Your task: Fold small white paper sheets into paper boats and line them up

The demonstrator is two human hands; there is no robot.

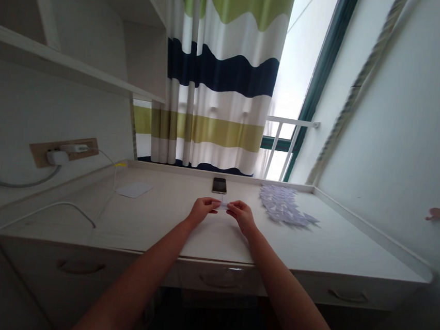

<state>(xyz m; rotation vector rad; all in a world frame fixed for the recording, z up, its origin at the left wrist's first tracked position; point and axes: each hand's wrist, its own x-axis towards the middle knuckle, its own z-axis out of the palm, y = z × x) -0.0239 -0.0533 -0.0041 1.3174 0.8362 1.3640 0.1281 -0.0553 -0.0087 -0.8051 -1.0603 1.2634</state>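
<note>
Between my two hands, just above the white desk, is a small folded piece of white paper [224, 205]. My left hand [203, 208] pinches its left end with thumb and fingers. At the other end my right hand [241, 215] closes on it in the same way. The paper is tiny from here, and its exact folds cannot be made out. Right behind it lies a dark phone [219, 185], flat on the desk. To the right of my right hand spreads a pile of folded white paper pieces [284, 205], several of them pointed and overlapping.
A white sheet stack [134, 189] lies on the desk [159, 226] at the left. White cables run from the wall socket [63, 152] over the desk's left side. Raised edges border the desk, with a curtain [221, 72] behind and drawers below.
</note>
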